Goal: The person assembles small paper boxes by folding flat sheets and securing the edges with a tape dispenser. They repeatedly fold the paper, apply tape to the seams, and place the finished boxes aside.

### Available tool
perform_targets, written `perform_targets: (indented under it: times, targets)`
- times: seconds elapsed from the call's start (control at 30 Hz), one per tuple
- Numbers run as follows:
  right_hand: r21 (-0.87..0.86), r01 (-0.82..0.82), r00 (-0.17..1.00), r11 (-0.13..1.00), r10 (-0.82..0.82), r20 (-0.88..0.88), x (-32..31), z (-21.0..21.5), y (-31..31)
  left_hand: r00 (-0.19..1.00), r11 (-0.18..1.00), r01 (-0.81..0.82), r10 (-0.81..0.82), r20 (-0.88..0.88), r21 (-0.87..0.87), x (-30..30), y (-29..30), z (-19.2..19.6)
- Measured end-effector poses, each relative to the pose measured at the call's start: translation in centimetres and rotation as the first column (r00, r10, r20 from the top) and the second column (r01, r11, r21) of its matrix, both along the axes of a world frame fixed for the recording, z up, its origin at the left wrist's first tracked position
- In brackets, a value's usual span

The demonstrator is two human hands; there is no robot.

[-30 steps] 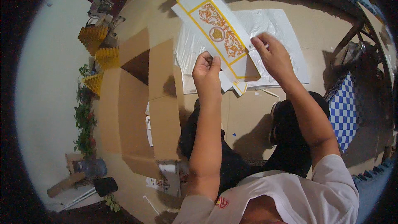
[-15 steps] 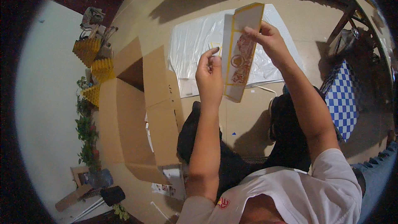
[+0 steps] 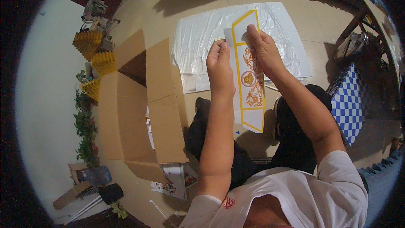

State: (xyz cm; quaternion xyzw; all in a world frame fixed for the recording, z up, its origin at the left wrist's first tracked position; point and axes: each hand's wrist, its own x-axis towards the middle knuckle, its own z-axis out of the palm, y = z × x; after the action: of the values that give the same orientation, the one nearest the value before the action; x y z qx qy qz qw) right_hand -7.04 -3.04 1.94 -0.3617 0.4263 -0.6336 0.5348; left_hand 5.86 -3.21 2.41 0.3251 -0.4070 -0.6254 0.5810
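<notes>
The right hand [image 3: 263, 52] pinches the card [image 3: 244, 59] near its upper end, thumb in front, while the left hand [image 3: 220, 65] curls nearly closed by its pale flap [image 3: 228, 35], grip unclear, apparently to steady it over the plastic [image 3: 196, 46].

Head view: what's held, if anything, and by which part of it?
A yellow-edged card: right hand holds its upper right edge; left hand at left flap, grip unclear.

Both bare forearms [image 3: 217, 139] stretch forward; left hand [image 3: 220, 65] raised, fingers [image 3: 214, 50] curled, perhaps pinching; right hand [image 3: 266, 55] gripping, thumb [image 3: 253, 34] pointing forward.
</notes>
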Motion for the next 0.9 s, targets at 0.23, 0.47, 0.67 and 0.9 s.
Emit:
perform_targets:
  times: [0.23, 0.47, 0.67, 0.9]
  targets:
    - [0.019, -0.055, 0.99, 0.998, 0.052, 0.133, 0.7, 0.6, 0.0, 0.961, 0.993, 0.103, -0.085, -0.262, 0.054, -0.4, 0.5, 1.0]
    - [-0.011, -0.039, 0.993, 0.999, 0.04, 0.107, 0.8, 0.7, -0.2, 0.996, 0.999, -0.039, 0.039, -0.077, -0.005, -0.1, 0.2, 0.8]
    - [-0.069, 0.058, 0.997, 0.996, -0.061, -0.044, 0.6, -0.4, -0.6, 0.852, 0.935, -0.141, 0.282, 0.441, -0.324, -1.4, 1.6, 1.0]
    - [-0.157, 0.114, 0.981, 0.981, -0.136, -0.135, 0.8, -0.9, -1.6, 0.877, 0.94, -0.064, 0.214, 0.431, -0.336, -1.6, 2.2, 1.6]
